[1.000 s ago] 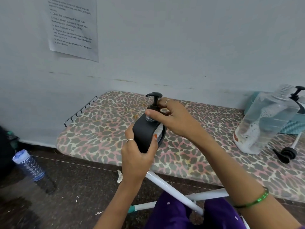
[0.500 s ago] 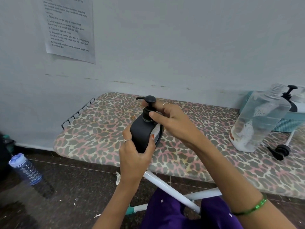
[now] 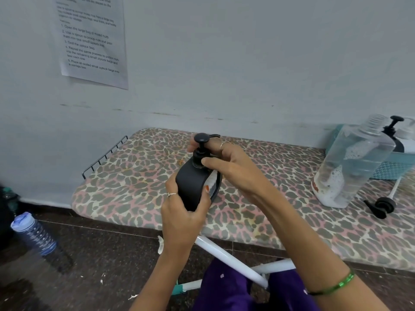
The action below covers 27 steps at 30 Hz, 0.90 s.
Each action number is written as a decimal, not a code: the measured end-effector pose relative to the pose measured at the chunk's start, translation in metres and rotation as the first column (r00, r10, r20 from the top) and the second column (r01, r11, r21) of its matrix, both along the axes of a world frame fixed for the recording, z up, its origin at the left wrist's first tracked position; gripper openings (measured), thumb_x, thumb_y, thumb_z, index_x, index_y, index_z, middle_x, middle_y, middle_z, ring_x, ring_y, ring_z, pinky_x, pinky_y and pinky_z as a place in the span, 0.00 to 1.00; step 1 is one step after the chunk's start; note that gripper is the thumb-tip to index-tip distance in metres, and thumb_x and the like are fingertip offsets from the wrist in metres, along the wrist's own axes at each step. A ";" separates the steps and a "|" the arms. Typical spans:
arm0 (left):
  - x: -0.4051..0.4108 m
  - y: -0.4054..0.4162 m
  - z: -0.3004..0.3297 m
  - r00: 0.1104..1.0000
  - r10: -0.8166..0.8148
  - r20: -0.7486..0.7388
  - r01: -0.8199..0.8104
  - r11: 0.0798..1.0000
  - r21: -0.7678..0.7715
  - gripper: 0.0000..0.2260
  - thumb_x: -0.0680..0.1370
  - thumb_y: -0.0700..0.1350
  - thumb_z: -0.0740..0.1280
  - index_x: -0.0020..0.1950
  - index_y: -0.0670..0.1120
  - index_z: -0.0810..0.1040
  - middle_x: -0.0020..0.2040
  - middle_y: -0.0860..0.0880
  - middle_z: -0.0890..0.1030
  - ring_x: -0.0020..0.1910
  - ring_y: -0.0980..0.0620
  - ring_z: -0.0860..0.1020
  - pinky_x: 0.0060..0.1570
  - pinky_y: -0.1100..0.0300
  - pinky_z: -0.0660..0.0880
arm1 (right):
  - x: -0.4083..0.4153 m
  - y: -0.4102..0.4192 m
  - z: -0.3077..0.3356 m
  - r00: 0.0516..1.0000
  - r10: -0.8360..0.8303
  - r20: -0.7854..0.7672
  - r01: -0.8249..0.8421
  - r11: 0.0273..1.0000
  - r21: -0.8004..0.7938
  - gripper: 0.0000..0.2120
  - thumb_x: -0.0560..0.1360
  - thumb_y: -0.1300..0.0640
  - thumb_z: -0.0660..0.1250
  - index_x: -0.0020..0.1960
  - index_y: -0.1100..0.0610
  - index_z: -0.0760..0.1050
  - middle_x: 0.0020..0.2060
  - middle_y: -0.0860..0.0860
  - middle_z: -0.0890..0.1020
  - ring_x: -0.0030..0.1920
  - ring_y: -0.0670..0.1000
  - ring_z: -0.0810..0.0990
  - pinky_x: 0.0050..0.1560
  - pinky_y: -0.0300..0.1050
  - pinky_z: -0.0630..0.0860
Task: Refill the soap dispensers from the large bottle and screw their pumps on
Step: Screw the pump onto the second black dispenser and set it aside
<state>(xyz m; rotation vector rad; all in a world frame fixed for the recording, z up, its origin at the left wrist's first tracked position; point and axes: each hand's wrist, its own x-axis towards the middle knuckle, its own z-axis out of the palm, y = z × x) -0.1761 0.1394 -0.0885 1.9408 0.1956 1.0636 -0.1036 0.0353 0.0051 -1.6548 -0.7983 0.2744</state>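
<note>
A black soap dispenser is held above the front edge of the leopard-print board. My left hand grips its body from below. My right hand pinches the collar of its black pump, thumb in front and fingers behind. The pump's spout points right. A large clear bottle with foamy liquid stands uncapped at the right. Its loose black pump lies on the board beside it. Another dispenser with a black pump stands in the teal basket.
A blue water bottle lies tilted on the dark floor at the left. A wire rack edges the board's left end. The board's white legs cross below it. A printed sheet hangs on the wall.
The pump head has turned: its spout pointed forward, then left, and now points right. My right hand has shifted its hold on the collar. My left hand keeps its grip.
</note>
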 end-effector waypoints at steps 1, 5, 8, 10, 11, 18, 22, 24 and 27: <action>0.000 0.000 0.000 1.000 0.004 0.003 -0.004 1.000 -0.005 0.26 0.73 0.51 0.69 0.65 0.40 0.67 0.47 0.48 0.79 0.44 0.65 0.77 0.38 0.75 0.72 | 0.002 0.000 -0.001 1.000 -0.009 0.002 0.009 1.000 0.014 0.16 0.75 0.64 0.67 0.62 0.58 0.77 0.58 0.52 0.81 0.61 0.45 0.78 0.65 0.44 0.72; -0.001 0.000 0.000 1.000 -0.001 0.007 0.001 1.000 0.010 0.27 0.73 0.54 0.69 0.65 0.41 0.67 0.47 0.46 0.79 0.42 0.59 0.79 0.35 0.73 0.73 | 0.004 0.008 -0.003 0.984 -0.177 -0.012 0.177 0.982 0.071 0.13 0.66 0.61 0.78 0.44 0.52 0.77 0.42 0.47 0.82 0.45 0.43 0.81 0.52 0.40 0.77; -0.001 0.000 0.001 1.000 0.010 0.009 -0.010 1.000 0.021 0.28 0.72 0.55 0.69 0.65 0.40 0.67 0.46 0.44 0.79 0.39 0.54 0.78 0.34 0.73 0.73 | 0.000 0.018 -0.003 0.962 -0.257 0.092 0.251 0.966 0.068 0.20 0.64 0.58 0.79 0.40 0.52 0.66 0.37 0.46 0.74 0.38 0.42 0.74 0.39 0.31 0.71; 0.000 0.000 0.001 1.000 0.001 0.009 -0.001 1.000 0.016 0.29 0.72 0.55 0.69 0.65 0.40 0.67 0.47 0.44 0.79 0.40 0.57 0.78 0.35 0.74 0.72 | -0.001 0.020 -0.004 0.961 -0.246 0.124 0.242 0.969 0.040 0.19 0.66 0.57 0.78 0.42 0.52 0.66 0.38 0.47 0.73 0.39 0.45 0.73 0.39 0.30 0.70; 0.000 0.000 0.001 1.000 -0.001 0.011 0.001 1.000 0.017 0.28 0.72 0.56 0.69 0.65 0.40 0.67 0.47 0.45 0.79 0.41 0.58 0.78 0.36 0.74 0.72 | -0.001 0.019 -0.004 0.968 -0.221 0.115 0.219 0.975 0.029 0.16 0.68 0.55 0.77 0.45 0.52 0.69 0.41 0.48 0.75 0.43 0.47 0.75 0.44 0.32 0.71; 0.000 -0.001 -0.001 1.000 0.000 0.031 0.000 1.000 -0.004 0.27 0.73 0.58 0.65 0.64 0.42 0.67 0.50 0.49 0.79 0.46 0.62 0.78 0.41 0.72 0.74 | 0.005 -0.006 -0.002 1.000 0.019 0.012 -0.020 0.997 0.073 0.14 0.76 0.68 0.64 0.61 0.61 0.77 0.57 0.54 0.82 0.59 0.47 0.79 0.64 0.44 0.73; 0.000 0.000 -0.003 1.000 0.000 0.024 0.000 1.000 -0.002 0.27 0.73 0.58 0.66 0.64 0.43 0.67 0.49 0.48 0.79 0.45 0.60 0.79 0.38 0.71 0.74 | 0.008 0.000 -0.004 0.994 -0.107 -0.027 0.110 0.987 0.120 0.11 0.68 0.65 0.76 0.45 0.53 0.80 0.46 0.49 0.84 0.51 0.48 0.82 0.60 0.50 0.77; 0.000 0.000 -0.003 1.000 0.015 0.014 -0.015 1.000 0.009 0.27 0.73 0.58 0.66 0.65 0.44 0.66 0.47 0.46 0.79 0.41 0.56 0.78 0.36 0.70 0.74 | 0.007 0.005 -0.004 0.985 -0.171 0.034 0.166 0.980 0.110 0.13 0.65 0.62 0.78 0.40 0.52 0.75 0.41 0.48 0.80 0.47 0.47 0.80 0.55 0.45 0.77; -0.001 0.000 -0.002 1.000 0.011 0.015 -0.011 1.000 0.005 0.27 0.72 0.58 0.66 0.66 0.44 0.66 0.49 0.46 0.79 0.43 0.56 0.79 0.36 0.71 0.75 | 0.005 0.009 -0.005 0.970 -0.192 0.149 0.185 0.981 0.062 0.14 0.66 0.59 0.78 0.44 0.56 0.73 0.42 0.48 0.78 0.47 0.47 0.77 0.51 0.37 0.73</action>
